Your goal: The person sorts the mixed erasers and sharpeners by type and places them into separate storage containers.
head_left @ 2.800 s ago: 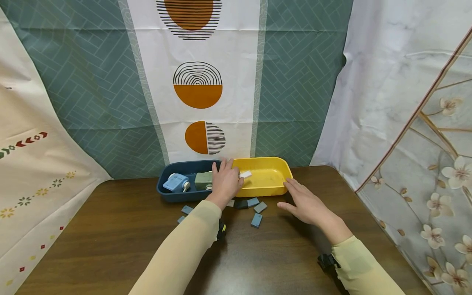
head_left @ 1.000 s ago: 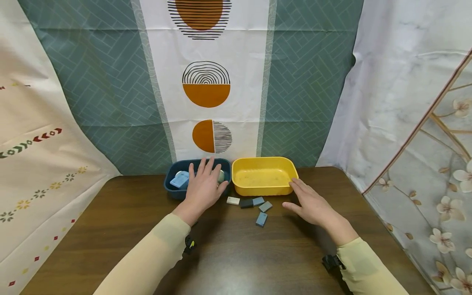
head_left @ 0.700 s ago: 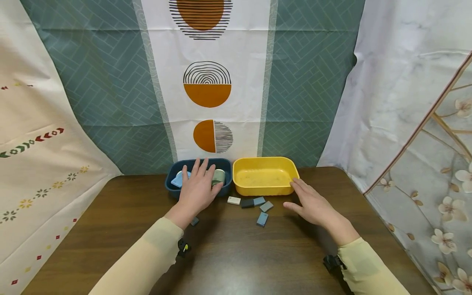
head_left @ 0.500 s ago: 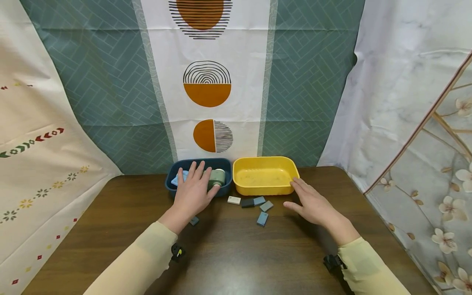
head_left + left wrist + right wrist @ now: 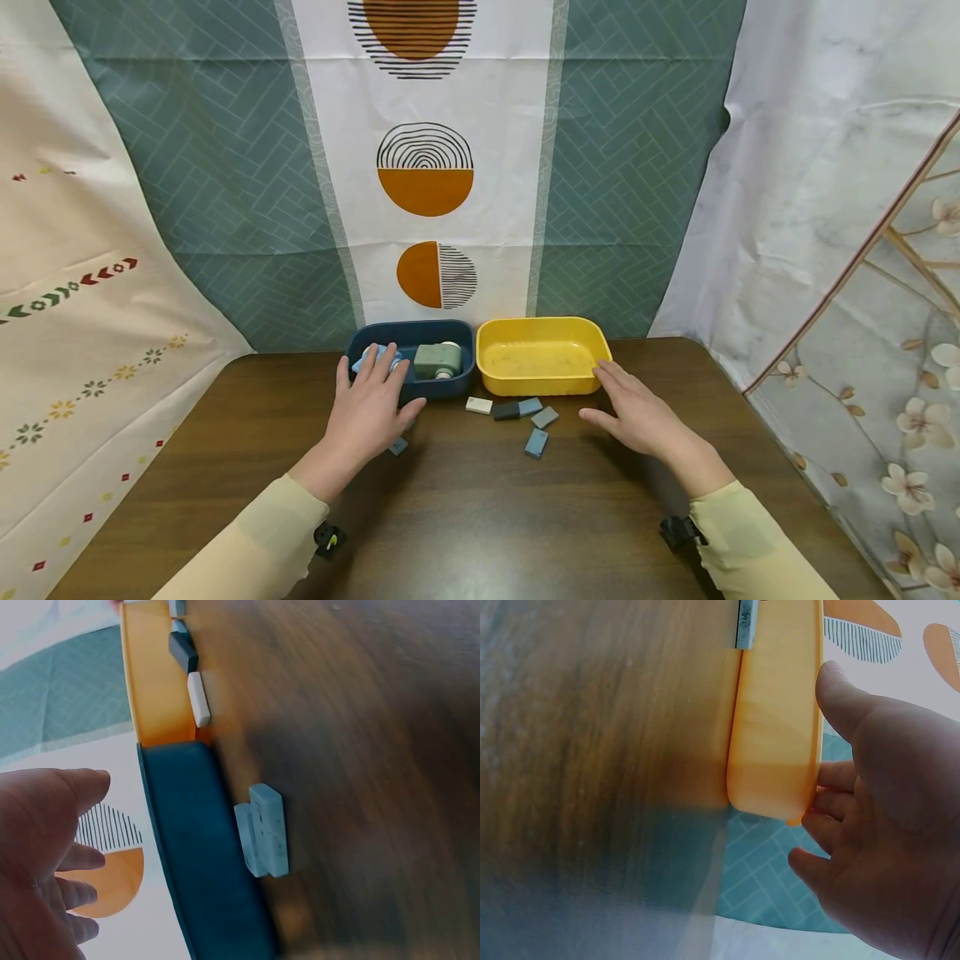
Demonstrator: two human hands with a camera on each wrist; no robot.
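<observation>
Bare hands spread flat, gripping nothing.
Left hand hovers before the dark-blue plastic tray; right hand fingertips touch the yellow plastic tray.

Table: dark brown wood grain. Left tray: navy blue, holding a light blue block and a sage green block. Right tray: yellow. Loose tiles: one white, one charcoal, others grey-blue. Backdrop: teal herringbone; white panel with orange, black-lined half-circles. Sleeves: pale beige.
</observation>
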